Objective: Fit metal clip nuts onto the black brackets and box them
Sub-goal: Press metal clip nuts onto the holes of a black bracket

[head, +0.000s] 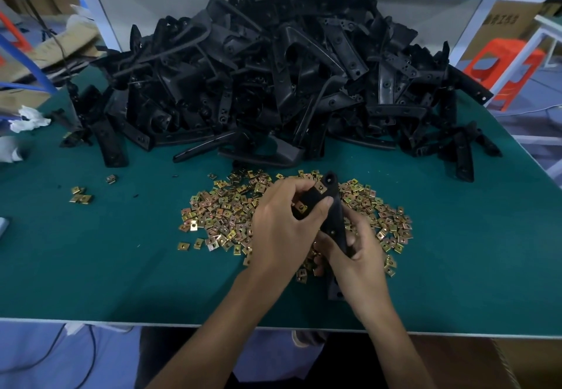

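my left grip [282, 221] and right grip [355, 251] clench one black bracket [334, 221] over the clip nuts [219, 215], where a half-seated nut could slip off if i twist.

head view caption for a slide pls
A black bracket held by left hand and right hand over scattered clip nuts, bracket heap behind.

Matt black plastic bracket [333, 215]; brassy metal nuts [219, 215]
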A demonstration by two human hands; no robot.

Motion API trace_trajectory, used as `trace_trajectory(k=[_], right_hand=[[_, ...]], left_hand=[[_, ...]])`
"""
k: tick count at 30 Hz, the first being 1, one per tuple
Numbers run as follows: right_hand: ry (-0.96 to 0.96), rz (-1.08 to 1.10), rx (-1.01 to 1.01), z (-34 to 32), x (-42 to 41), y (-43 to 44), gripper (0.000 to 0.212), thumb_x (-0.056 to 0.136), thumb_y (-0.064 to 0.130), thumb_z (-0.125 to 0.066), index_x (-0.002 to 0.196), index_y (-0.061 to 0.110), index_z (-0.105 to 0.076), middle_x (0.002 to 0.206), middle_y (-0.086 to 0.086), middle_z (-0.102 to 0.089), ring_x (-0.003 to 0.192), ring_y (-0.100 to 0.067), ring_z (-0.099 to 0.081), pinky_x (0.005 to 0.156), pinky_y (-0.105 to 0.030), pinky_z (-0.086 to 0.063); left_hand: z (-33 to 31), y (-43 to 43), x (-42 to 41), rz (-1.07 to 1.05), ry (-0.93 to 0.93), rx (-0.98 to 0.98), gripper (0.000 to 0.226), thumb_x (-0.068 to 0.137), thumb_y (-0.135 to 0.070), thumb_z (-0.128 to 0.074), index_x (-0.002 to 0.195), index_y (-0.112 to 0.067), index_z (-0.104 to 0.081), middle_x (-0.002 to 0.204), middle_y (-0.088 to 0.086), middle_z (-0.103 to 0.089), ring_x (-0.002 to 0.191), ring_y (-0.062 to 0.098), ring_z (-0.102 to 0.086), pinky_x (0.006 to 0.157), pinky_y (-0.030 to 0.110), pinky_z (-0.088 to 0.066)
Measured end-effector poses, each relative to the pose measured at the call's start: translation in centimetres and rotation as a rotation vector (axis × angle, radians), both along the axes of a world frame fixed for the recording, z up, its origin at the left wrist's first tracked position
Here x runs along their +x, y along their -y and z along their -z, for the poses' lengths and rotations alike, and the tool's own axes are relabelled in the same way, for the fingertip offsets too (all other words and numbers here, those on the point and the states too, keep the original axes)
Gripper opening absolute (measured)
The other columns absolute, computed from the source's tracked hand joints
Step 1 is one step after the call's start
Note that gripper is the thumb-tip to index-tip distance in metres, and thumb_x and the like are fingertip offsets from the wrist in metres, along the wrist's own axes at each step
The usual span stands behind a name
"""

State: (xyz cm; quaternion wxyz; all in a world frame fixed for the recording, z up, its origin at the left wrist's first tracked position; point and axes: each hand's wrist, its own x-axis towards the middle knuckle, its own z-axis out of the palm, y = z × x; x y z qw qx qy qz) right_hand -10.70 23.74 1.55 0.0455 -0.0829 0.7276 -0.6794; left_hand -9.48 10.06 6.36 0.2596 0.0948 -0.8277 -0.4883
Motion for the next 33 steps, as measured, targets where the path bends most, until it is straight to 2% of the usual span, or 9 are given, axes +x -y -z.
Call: trace_trajectory(k=[4, 7, 10, 12, 17, 21, 24, 29, 33], right_hand=[[-0.013, 0.002, 0.021, 0.0, 0.1, 0.0, 0.051, 0.091, 0.026, -0.073, 0.127, 0.055, -0.053, 0.083, -0.011, -0.074, 0.064, -0.027, -0.07, 0.058, -0.043, -0.059], [-0.003, 0.026, -0.007, 0.1, 0.2, 0.1, 0.048, 0.09, 0.036, -0.073, 0.13, 0.051, -0.052, 0.1, 0.001, -0.077, 0.083, -0.017, -0.074, 0.07, -0.038, -0.059], [-0.018, 0.072, -0.048, 0.2, 0.1, 0.0, 0.049, 0.089, 0.042, -0.073, 0.133, 0.049, -0.051, 0.116, 0.011, -0.074, 0.107, -0.008, -0.07, 0.08, -0.024, -0.057], [-0.021, 0.071, -0.049, 0.3, 0.1, 0.1, 0.049, 0.09, 0.041, -0.072, 0.133, 0.051, -0.051, 0.114, 0.01, -0.075, 0.102, -0.007, -0.072, 0.078, -0.018, -0.055], [-0.036, 0.065, -0.014, 0.4, 0.2, 0.1, 0.055, 0.089, 0.047, -0.071, 0.139, 0.051, -0.048, 0.106, 0.006, -0.076, 0.091, -0.01, -0.074, 0.067, -0.024, -0.058], [-0.06, 0.078, 0.008, 0.3, 0.4, 0.2, 0.053, 0.088, 0.051, -0.07, 0.136, 0.056, -0.048, 0.114, 0.012, -0.074, 0.105, -0.007, -0.071, 0.08, -0.029, -0.056], [-0.066, 0.087, 0.021, 0.2, 0.5, 0.3, 0.051, 0.088, 0.052, -0.07, 0.132, 0.061, -0.047, 0.115, 0.013, -0.074, 0.106, -0.006, -0.07, 0.081, -0.027, -0.054], [-0.069, 0.088, 0.021, 0.3, 0.6, 0.4, 0.054, 0.085, 0.055, -0.07, 0.135, 0.058, -0.047, 0.111, 0.008, -0.075, 0.1, -0.011, -0.072, 0.08, -0.037, -0.055], [-0.075, 0.087, 0.025, 0.0, 0.7, 0.4, 0.052, 0.087, 0.053, -0.069, 0.132, 0.06, -0.046, 0.11, 0.012, -0.075, 0.101, -0.009, -0.072, 0.081, -0.035, -0.056]], left_hand=[[0.1, -0.1, 0.0, 0.014, -0.008, -0.013, 0.029, 0.087, -0.034, -0.077, 0.113, -0.027, -0.067, 0.103, -0.027, -0.056, 0.102, -0.001, -0.058, 0.085, 0.012, -0.045], [0.1, 0.1, 0.3, 0.058, 0.001, -0.057, 0.038, 0.085, -0.039, -0.078, 0.118, -0.029, -0.064, 0.108, -0.026, -0.055, 0.106, -0.003, -0.055, 0.088, 0.008, -0.041], [0.4, 0.3, 1.0, 0.012, 0.008, -0.068, 0.035, 0.081, -0.043, -0.081, 0.108, -0.028, -0.065, 0.104, -0.018, -0.061, 0.1, 0.0, -0.057, 0.084, 0.009, -0.042], [0.6, 0.4, 1.3, -0.027, -0.035, -0.094, 0.027, 0.082, -0.036, -0.083, 0.097, -0.021, -0.067, 0.094, -0.013, -0.063, 0.089, 0.004, -0.06, 0.078, 0.014, -0.045], [0.4, 0.4, 1.3, -0.029, -0.113, -0.188, 0.023, 0.084, -0.028, -0.082, 0.097, -0.014, -0.069, 0.096, -0.005, -0.064, 0.087, 0.01, -0.059, 0.075, 0.016, -0.045], [0.8, 0.4, 1.4, -0.012, -0.129, -0.193, 0.024, 0.087, -0.029, -0.08, 0.1, -0.012, -0.069, 0.097, -0.004, -0.064, 0.089, 0.014, -0.06, 0.076, 0.028, -0.05], [1.0, 0.5, 1.5, -0.025, -0.146, -0.189, 0.025, 0.086, -0.03, -0.08, 0.1, -0.013, -0.069, 0.097, -0.004, -0.065, 0.089, 0.015, -0.061, 0.076, 0.03, -0.051], [1.2, 0.6, 1.6, -0.02, -0.155, -0.177, 0.025, 0.086, -0.032, -0.079, 0.1, -0.013, -0.069, 0.097, -0.004, -0.065, 0.089, 0.016, -0.061, 0.076, 0.034, -0.052], [1.2, 0.6, 1.6, -0.026, -0.163, -0.184, 0.025, 0.086, -0.035, -0.077, 0.098, -0.015, -0.068, 0.094, -0.006, -0.064, 0.087, 0.016, -0.061, 0.075, 0.035, -0.052]])
